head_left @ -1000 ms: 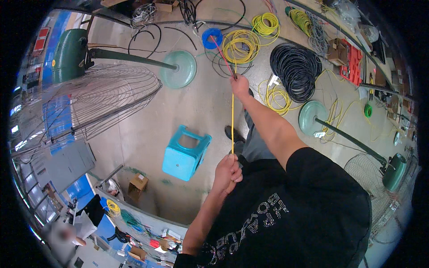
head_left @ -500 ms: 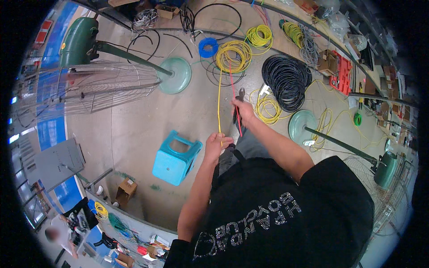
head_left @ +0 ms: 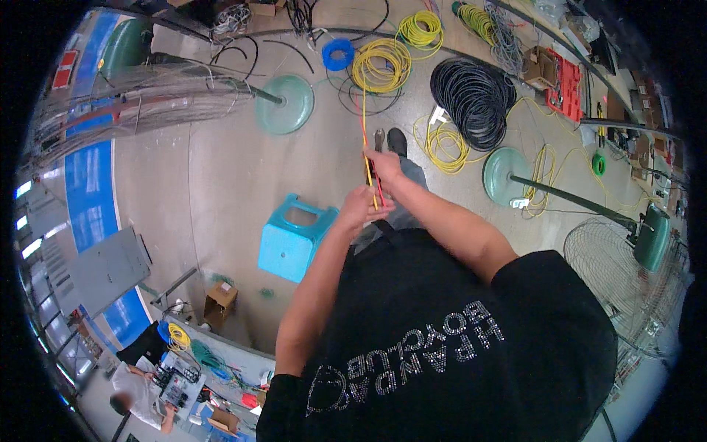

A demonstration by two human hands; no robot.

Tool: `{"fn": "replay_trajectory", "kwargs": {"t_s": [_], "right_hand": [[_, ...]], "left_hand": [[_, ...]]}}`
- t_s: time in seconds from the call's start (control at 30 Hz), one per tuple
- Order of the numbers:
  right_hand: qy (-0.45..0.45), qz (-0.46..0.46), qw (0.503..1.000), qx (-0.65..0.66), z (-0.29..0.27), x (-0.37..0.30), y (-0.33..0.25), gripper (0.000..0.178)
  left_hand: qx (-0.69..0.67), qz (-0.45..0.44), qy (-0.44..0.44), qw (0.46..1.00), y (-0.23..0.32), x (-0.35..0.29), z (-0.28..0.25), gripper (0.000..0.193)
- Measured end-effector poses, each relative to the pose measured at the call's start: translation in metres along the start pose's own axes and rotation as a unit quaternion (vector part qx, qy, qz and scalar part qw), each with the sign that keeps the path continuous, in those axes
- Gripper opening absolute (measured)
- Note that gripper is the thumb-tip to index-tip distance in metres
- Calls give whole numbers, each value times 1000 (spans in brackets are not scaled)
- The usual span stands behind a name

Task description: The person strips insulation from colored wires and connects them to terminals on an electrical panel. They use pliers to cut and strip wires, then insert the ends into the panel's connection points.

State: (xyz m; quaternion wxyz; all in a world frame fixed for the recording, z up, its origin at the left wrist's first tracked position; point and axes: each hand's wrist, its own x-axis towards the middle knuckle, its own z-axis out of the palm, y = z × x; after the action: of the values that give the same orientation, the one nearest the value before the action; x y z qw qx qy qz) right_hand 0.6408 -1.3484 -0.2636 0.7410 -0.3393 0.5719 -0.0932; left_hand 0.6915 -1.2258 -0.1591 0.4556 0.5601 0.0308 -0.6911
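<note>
A thin yellow wire (head_left: 364, 121) runs from a yellow wire coil (head_left: 381, 65) on the floor up to my hands. My left hand (head_left: 359, 207) is closed around the wire's near end, just above a teal plastic stool (head_left: 293, 239). My right hand (head_left: 384, 165) sits just beyond it, gripping a red-handled tool (head_left: 378, 188) that lies along the wire. Both hands almost touch. I cannot tell whether the tool's jaws are on the wire.
Big black cable coil (head_left: 471, 92), smaller yellow coil (head_left: 442, 144), blue coil (head_left: 338, 53) and a red toolbox (head_left: 565, 92) lie on the floor ahead. Green fan bases (head_left: 285, 104) (head_left: 505, 175) stand either side. My shoe (head_left: 397, 140) is below the hands.
My right arm was stretched out along the wire; it has drawn back until the right hand meets the left. The view has tilted with my head.
</note>
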Motion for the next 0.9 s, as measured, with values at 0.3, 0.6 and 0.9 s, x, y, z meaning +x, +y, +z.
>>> {"fn": "replay_trajectory", "kwargs": {"t_s": [0.3, 0.6, 0.9], "right_hand": [[28, -86, 993, -70, 9, -18, -10, 43], [72, -142, 976, -151, 7, -20, -13, 47], [25, -138, 977, -161, -1, 1, 6, 41]], "left_hand": [[-5, -35, -53, 998, 21, -13, -4, 32], [8, -24, -67, 997, 22, -12, -5, 31], [34, -19, -14, 999, 16, -17, 0, 30]]}}
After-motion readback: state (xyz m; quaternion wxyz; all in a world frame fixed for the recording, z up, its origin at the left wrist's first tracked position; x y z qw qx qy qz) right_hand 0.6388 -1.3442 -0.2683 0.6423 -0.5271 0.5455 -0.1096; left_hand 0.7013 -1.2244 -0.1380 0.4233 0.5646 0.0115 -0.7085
